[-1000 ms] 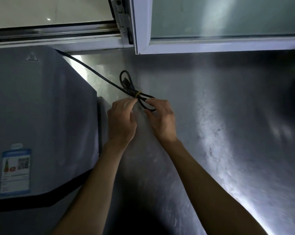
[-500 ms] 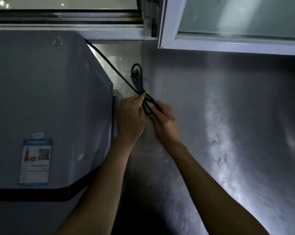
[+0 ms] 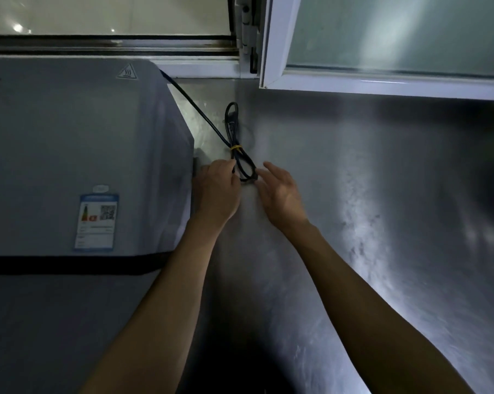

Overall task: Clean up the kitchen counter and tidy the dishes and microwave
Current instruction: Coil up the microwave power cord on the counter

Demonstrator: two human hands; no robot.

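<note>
Power cord (image 3: 234, 129) lies bundled with a yellow tie (image 3: 236, 147) on the steel desk (image 3: 353, 223), right of the microwave (image 3: 78, 155). Left hand (image 3: 217, 191) pinches the near loop; right hand (image 3: 279, 194) is relaxed, fingers spread, touching it. Cord looks nearly tidied; no dishes in view, so that part cannot be judged.

Microwave (image 3: 69, 155) stands at left on the tabletop (image 3: 382, 223). Its bundled power cord (image 3: 234, 132) lies just right of it. Window frame (image 3: 382, 83) runs behind both.

Black cord (image 3: 208, 120) with yellow tie (image 3: 236, 147); grey microwave (image 3: 69, 152), blue label (image 3: 96, 221).
</note>
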